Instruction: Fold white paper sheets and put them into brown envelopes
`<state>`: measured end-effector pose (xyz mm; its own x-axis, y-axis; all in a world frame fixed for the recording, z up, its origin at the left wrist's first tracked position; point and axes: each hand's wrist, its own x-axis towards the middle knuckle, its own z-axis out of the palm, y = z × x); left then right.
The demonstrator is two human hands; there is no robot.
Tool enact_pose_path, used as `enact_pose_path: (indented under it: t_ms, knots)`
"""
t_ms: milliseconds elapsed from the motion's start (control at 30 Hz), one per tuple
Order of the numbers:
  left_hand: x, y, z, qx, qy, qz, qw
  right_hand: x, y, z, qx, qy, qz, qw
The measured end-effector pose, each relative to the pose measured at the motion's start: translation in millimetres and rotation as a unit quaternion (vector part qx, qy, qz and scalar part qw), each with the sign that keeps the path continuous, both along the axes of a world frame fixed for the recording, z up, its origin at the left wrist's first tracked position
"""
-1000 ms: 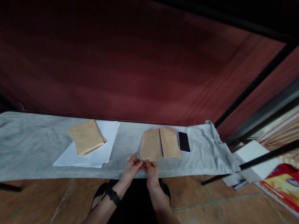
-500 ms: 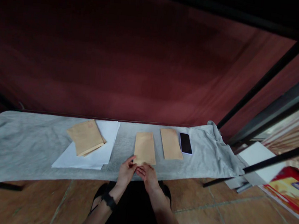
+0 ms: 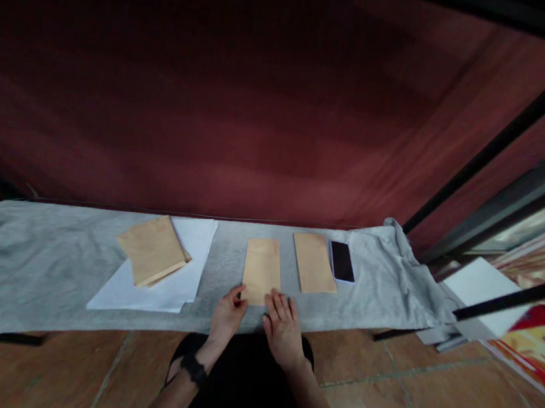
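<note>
Envelope (image 3: 262,269) just ahead of left hand (image 3: 228,317) and right hand (image 3: 283,328).

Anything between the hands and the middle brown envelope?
Nothing visible. The left hand is at the near left corner of the middle brown envelope, the right hand's fingertips at its near right corner. The phone lies off to the right, clear of both.

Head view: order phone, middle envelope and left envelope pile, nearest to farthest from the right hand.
1. Middle envelope, touched by the right hand.
2. Phone, farther back to the right.
3. Envelope pile, off left on white paper.
</note>
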<state>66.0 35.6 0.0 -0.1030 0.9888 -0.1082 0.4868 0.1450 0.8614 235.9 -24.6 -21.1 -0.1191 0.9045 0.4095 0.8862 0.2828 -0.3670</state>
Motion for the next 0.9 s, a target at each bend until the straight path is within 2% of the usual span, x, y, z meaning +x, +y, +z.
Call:
enact_pose_path:
  t_ms: [67,167,267,367,467,567,900]
  knots:
    - [-1,-2,5.5,0.019,0.103,-0.027,0.994,1,0,-3.4,-0.004,-0.021,0.006,1.000]
    - [7,6,12.9,0.108,0.238,-0.103,0.960,3,1,-7.1,-0.013,-0.020,0.008,1.000]
    - [24,34,12.1,0.206,0.258,-0.214,0.919,4,2,-8.6,-0.022,-0.013,0.016,1.000]
    - [40,72,2.5,0.231,0.292,-0.291,0.881,4,4,-8.6,-0.031,-0.006,0.009,0.999]
    - [49,102,-8.0,0.219,0.325,-0.322,0.862,3,4,-7.4,-0.034,-0.001,0.003,0.999]
    - [51,116,-13.6,0.220,0.343,-0.342,0.847,3,5,-5.3,-0.035,0.000,0.002,0.999]
    - [45,111,-19.3,0.250,0.370,-0.376,0.812,3,4,-2.8,-0.029,-0.010,0.001,1.000]
